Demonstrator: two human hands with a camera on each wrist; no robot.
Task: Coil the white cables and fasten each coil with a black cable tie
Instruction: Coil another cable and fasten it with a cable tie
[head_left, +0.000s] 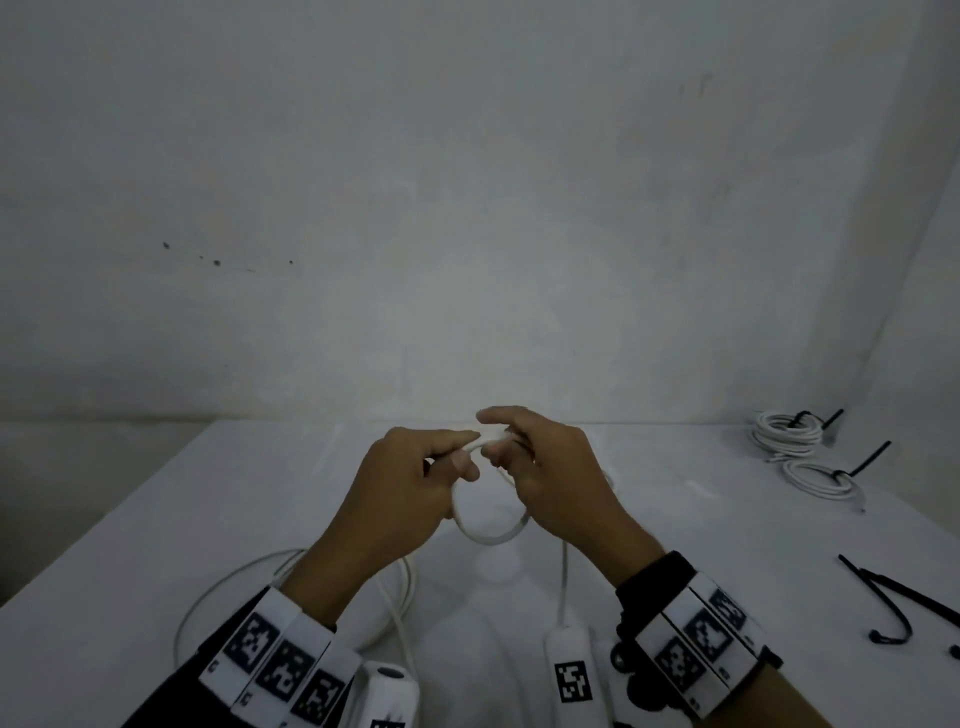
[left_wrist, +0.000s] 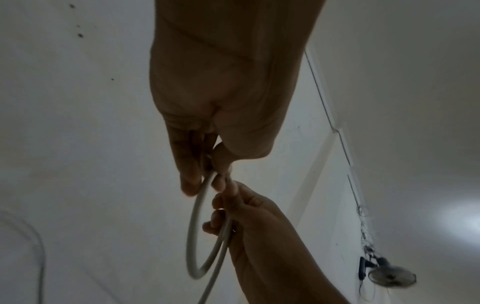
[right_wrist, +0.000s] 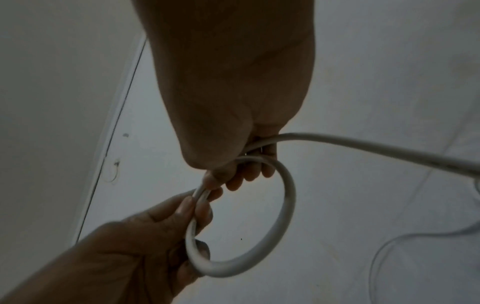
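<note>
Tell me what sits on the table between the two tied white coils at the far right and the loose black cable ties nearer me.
Bare white table lies between the tied white cable coils and the loose black cable ties, seen in the head view.

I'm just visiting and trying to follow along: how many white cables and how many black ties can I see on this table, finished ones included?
White cables already coiled and tied: 2
White cable being coiled, in the grip of the left hand and right hand: 1
Black ties fastened on coils: 2
Loose black ties on the table, right side: apparently 2, overlapping
Total: 3 cables, about 4 ties.
</note>
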